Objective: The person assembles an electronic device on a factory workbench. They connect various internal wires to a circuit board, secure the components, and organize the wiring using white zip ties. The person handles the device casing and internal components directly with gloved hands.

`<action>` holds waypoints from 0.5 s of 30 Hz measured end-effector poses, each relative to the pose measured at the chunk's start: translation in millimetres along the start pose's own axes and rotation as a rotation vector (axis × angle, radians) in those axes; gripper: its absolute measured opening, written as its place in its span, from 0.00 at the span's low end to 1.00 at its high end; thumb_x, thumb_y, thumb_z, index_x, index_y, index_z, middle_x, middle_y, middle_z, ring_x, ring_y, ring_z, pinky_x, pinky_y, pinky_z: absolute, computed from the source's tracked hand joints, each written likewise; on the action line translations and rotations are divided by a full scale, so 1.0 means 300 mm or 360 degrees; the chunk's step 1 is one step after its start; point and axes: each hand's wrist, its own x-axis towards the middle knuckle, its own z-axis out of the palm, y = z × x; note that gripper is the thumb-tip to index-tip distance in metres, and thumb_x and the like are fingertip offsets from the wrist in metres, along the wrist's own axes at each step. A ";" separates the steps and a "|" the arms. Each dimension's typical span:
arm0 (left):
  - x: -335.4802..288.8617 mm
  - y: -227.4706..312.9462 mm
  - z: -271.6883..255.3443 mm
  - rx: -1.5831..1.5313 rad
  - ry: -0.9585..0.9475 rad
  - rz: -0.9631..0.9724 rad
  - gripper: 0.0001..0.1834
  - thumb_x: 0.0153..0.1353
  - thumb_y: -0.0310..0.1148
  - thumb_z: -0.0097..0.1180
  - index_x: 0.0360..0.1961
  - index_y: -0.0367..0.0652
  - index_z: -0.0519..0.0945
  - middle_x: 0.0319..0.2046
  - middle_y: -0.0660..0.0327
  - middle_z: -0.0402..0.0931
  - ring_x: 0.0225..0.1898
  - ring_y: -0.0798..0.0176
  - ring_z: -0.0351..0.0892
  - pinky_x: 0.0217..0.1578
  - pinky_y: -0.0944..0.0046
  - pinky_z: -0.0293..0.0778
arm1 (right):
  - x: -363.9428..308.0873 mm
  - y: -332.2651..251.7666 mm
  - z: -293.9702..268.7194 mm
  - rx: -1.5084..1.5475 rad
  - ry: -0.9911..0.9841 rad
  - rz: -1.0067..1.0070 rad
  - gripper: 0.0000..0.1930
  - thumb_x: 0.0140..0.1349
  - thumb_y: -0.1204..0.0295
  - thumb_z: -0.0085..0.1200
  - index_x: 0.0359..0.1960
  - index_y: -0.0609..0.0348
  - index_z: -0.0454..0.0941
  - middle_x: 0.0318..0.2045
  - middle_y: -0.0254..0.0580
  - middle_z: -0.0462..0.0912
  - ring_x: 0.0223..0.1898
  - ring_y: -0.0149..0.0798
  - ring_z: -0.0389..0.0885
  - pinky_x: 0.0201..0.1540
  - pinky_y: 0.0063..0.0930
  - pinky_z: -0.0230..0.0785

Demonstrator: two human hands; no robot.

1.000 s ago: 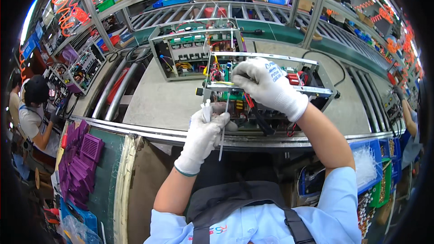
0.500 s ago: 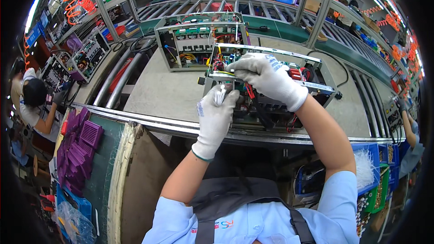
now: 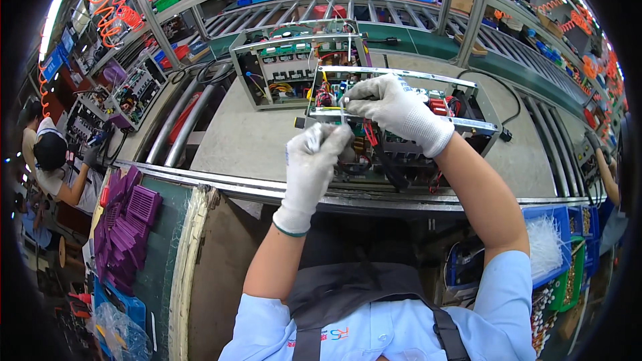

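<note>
Both my hands wear white knit gloves with grey fingertips. In front of me stands an open metal equipment chassis (image 3: 468,123) full of circuit boards and wires. My right hand (image 3: 404,115) reaches over its near left corner, thumb and fingers pinched on the end of a thin white cable tie (image 3: 344,116). Just below, my left hand (image 3: 313,164) is closed at the tie's lower part, with more white strips tucked in its palm. Red and black wires (image 3: 370,135) run beside my fingertips. The tie's exact path around the wires is hidden.
A second open chassis (image 3: 287,67) stands behind on the bench. Steel rollers (image 3: 180,124) lie at the left. Purple plastic parts (image 3: 127,227) are piled on a green surface. A blue bin (image 3: 545,244) of white ties sits right, beside a green bin (image 3: 568,277). Co-workers work on both sides.
My left hand has turned and closed up near the right fingertips; the white strips in its palm show less. My right hand has barely moved. The view has shifted slightly.
</note>
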 end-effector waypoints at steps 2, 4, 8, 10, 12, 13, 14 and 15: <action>-0.005 -0.015 -0.001 0.0117 -0.0043 -0.0063 0.12 0.64 0.35 0.58 0.33 0.35 0.83 0.21 0.64 0.79 0.17 0.80 0.70 0.15 0.78 0.56 | -0.003 -0.010 -0.001 -0.0055 -0.0031 0.0054 0.14 0.60 0.70 0.59 0.44 0.65 0.82 0.32 0.47 0.86 0.29 0.29 0.81 0.37 0.26 0.73; 0.009 -0.038 0.005 0.0099 -0.0008 0.0007 0.11 0.63 0.35 0.59 0.32 0.36 0.83 0.18 0.65 0.78 0.15 0.80 0.68 0.15 0.78 0.55 | -0.005 -0.022 -0.001 -0.0093 -0.0013 0.0033 0.14 0.60 0.70 0.58 0.44 0.65 0.82 0.33 0.48 0.86 0.30 0.30 0.82 0.37 0.26 0.74; 0.017 0.004 0.026 0.0157 0.0022 -0.0105 0.11 0.63 0.34 0.58 0.31 0.36 0.83 0.16 0.65 0.77 0.13 0.81 0.64 0.14 0.78 0.52 | -0.012 -0.038 -0.004 -0.0107 -0.0012 0.0073 0.13 0.60 0.71 0.58 0.44 0.66 0.82 0.35 0.47 0.86 0.34 0.30 0.83 0.42 0.25 0.74; 0.021 0.002 0.034 0.0101 0.0057 -0.0069 0.11 0.63 0.35 0.58 0.30 0.36 0.83 0.16 0.66 0.76 0.13 0.81 0.63 0.14 0.78 0.51 | -0.015 -0.061 -0.004 -0.0160 -0.0032 0.0080 0.12 0.62 0.74 0.58 0.45 0.70 0.80 0.35 0.41 0.86 0.37 0.24 0.79 0.44 0.22 0.73; 0.019 -0.012 0.047 0.0012 0.0071 0.0001 0.11 0.63 0.35 0.58 0.29 0.37 0.82 0.16 0.66 0.76 0.12 0.81 0.62 0.13 0.77 0.51 | -0.014 -0.055 -0.004 -0.0124 -0.0012 0.0096 0.12 0.62 0.74 0.58 0.44 0.70 0.81 0.34 0.41 0.86 0.36 0.24 0.79 0.44 0.22 0.73; 0.017 -0.017 0.049 -0.0032 0.0080 0.0037 0.11 0.64 0.35 0.58 0.29 0.37 0.82 0.16 0.66 0.76 0.12 0.81 0.62 0.13 0.77 0.50 | -0.012 -0.053 -0.003 -0.0106 -0.0004 0.0102 0.12 0.62 0.75 0.58 0.44 0.70 0.81 0.34 0.41 0.86 0.36 0.24 0.79 0.43 0.23 0.73; 0.012 -0.009 0.050 0.0013 0.0083 0.0023 0.11 0.64 0.35 0.58 0.29 0.38 0.82 0.16 0.66 0.76 0.13 0.81 0.62 0.13 0.77 0.51 | -0.012 -0.049 -0.004 -0.0089 -0.0001 0.0106 0.12 0.61 0.75 0.58 0.43 0.70 0.81 0.34 0.41 0.86 0.35 0.24 0.79 0.43 0.23 0.73; 0.005 0.007 0.051 0.0058 0.0085 0.0009 0.11 0.64 0.35 0.58 0.29 0.38 0.82 0.16 0.66 0.76 0.13 0.81 0.63 0.14 0.77 0.51 | -0.010 -0.045 -0.005 -0.0071 0.0002 0.0109 0.12 0.61 0.75 0.58 0.43 0.70 0.81 0.33 0.41 0.86 0.35 0.24 0.79 0.43 0.23 0.73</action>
